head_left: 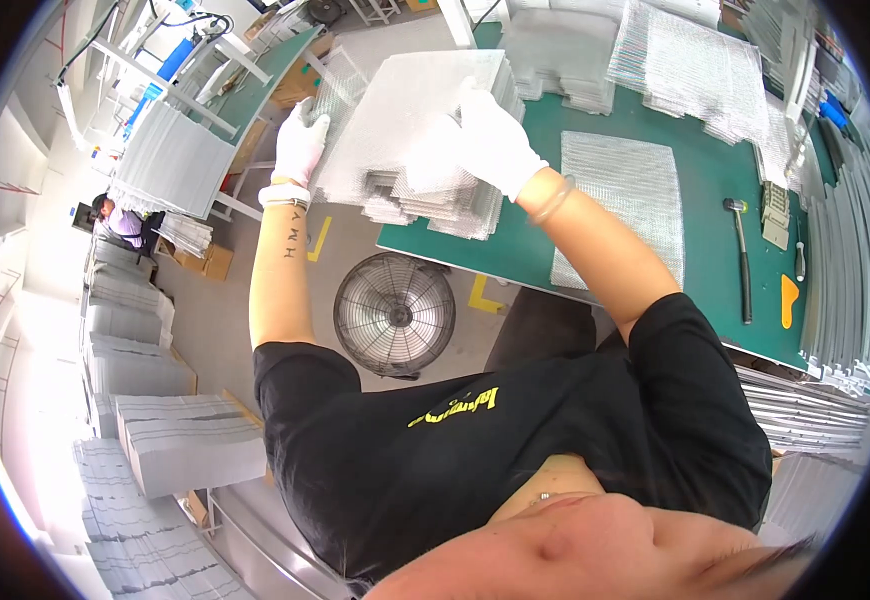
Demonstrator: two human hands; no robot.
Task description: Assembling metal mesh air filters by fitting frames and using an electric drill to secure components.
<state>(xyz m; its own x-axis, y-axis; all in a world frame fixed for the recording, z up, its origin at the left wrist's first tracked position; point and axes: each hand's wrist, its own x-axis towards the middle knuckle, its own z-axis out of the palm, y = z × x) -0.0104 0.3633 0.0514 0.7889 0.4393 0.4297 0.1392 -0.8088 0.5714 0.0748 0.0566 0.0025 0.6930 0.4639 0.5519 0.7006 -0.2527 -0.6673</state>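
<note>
Wearing white gloves, the two hands are at a tall stack of silvery mesh sheets point(395, 95) in the upper middle of the frame. The left hand point(301, 146) is at the stack's left edge, its thumb toward the sheets and its fingers partly bent; whether it is closed on an edge, I cannot tell. The right hand point(495, 145) lies over the stack's right part, palm down, and its fingertips fade into the bright mesh, so I cannot tell whether it grips a sheet or only touches the top. The lower layers stand unevenly, their corners poking out at the near side.

The stack sits at the left end of a green worktop point(720, 185). Under the right forearm, right of centre, a flat mesh sheet point(620, 185) lies by itself. More mesh piles point(693, 70) stand at the upper right, and toward the right side of the frame lie a hammer point(743, 262), a screwdriver point(800, 262) and a flat orange piece point(788, 302). Below the stack, a round caged fan point(395, 315) stands on the grey floor point(305, 300). At the far left, another person point(127, 225) is near piles of grey sheets point(190, 450).
</note>
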